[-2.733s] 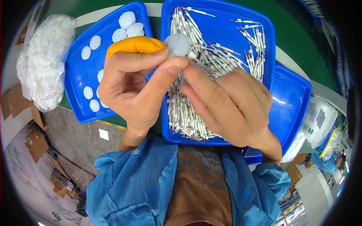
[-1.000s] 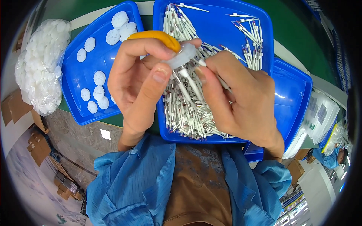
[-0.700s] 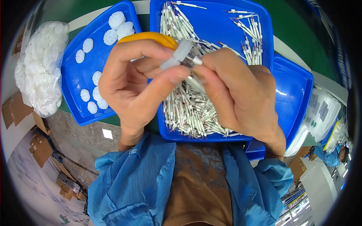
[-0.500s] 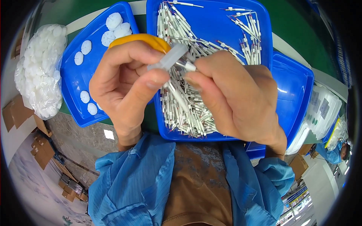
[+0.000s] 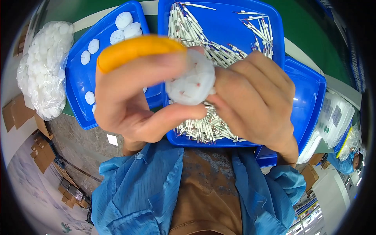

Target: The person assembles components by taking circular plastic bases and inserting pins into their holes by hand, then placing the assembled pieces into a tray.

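Two hands [image 5: 256, 94] overlapping tray [image 5: 227, 25], stuffed bag [image 5: 45, 70]

The disc [image 5: 190, 90] looks milky, smooth plastic; the large tray [image 5: 225, 25] glossy blue plastic. The finger cover [image 5: 137, 51] appears rubbery, the bag [image 5: 47, 70] shiny crinkled film, the jacket [image 5: 137, 180] faintly lustrous striped cloth.

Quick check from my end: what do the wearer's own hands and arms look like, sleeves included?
The left hand has a smooth yellow-orange cover along one finger; blur hides exactly how it sits. The right hand shows no glove or cover. The loose blue sleeves have faint fine stripes and stop short of the wrists.
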A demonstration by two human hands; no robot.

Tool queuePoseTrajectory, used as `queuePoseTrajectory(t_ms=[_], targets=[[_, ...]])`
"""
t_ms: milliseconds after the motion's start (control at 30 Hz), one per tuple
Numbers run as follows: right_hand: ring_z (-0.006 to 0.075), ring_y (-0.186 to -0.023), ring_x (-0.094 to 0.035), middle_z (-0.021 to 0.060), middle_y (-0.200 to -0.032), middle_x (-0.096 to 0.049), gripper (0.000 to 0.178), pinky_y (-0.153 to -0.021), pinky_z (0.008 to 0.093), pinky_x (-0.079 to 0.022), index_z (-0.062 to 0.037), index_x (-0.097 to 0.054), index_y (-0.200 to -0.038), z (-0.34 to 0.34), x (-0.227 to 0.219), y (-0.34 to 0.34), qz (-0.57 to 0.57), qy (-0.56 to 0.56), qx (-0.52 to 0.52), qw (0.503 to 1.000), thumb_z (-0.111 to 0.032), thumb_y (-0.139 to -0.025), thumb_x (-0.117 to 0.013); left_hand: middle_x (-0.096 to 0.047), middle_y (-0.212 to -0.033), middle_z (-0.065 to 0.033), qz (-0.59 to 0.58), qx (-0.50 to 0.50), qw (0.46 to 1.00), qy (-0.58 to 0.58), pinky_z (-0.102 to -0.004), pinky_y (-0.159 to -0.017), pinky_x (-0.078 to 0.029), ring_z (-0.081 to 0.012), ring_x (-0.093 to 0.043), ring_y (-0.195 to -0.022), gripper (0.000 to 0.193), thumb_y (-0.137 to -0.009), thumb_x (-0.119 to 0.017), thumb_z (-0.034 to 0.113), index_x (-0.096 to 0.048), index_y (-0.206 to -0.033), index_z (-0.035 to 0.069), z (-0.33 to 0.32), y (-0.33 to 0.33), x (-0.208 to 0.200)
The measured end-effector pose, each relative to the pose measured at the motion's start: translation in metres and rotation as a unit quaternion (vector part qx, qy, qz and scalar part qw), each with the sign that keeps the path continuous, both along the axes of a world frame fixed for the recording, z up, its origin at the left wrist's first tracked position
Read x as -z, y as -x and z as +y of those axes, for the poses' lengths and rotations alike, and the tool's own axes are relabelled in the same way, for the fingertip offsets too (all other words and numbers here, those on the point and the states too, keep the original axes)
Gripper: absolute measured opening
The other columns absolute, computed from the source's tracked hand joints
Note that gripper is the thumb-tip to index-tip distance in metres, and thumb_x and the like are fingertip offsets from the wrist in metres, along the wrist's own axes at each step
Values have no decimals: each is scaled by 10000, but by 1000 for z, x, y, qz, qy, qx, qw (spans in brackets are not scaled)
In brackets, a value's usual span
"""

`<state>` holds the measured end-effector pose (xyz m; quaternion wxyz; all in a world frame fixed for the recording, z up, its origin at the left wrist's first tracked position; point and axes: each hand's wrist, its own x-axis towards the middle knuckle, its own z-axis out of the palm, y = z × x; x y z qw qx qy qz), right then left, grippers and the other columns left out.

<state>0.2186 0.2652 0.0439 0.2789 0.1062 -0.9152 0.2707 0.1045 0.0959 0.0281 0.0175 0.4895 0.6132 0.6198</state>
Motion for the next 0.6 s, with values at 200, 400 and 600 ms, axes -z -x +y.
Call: queuePoseTrajectory(t_ms=[200, 400, 600], targets=[[239, -664, -509, 83, -797, -537, 249, -549, 305, -389, -19, -643, -884, 2, -7, 0, -47, -72, 7, 996, -73, -657, -731, -612, -989, -216, 132, -14, 990, 55, -517, -860, -568, -354, -667, -936, 406, -641, -867, 165, -622, -929, 20, 0, 6, -11], [201, -610, -521, 97, -762, -586, 160, -548, 271, -402, -4, -643, -916, -5, -24, -4, -174, 311, -26, 934, 5, -757, -629, -576, -895, -156, 148, 52, 987, 42, -440, -838, -593, -344, -680, -864, 336, -611, -876, 78, -665, -864, 10, -10, 6, -15], [147, -508, -536, 59, -700, -608, 186, -450, 263, -404, -44, -715, -939, 6, -39, -21, -256, 114, 45, 959, -95, -761, -733, -525, -736, -114, 115, 148, 980, -64, -427, -739, -603, -343, -679, -829, 394, -673, -864, 132, -618, -940, -20, -7, 2, -10]])
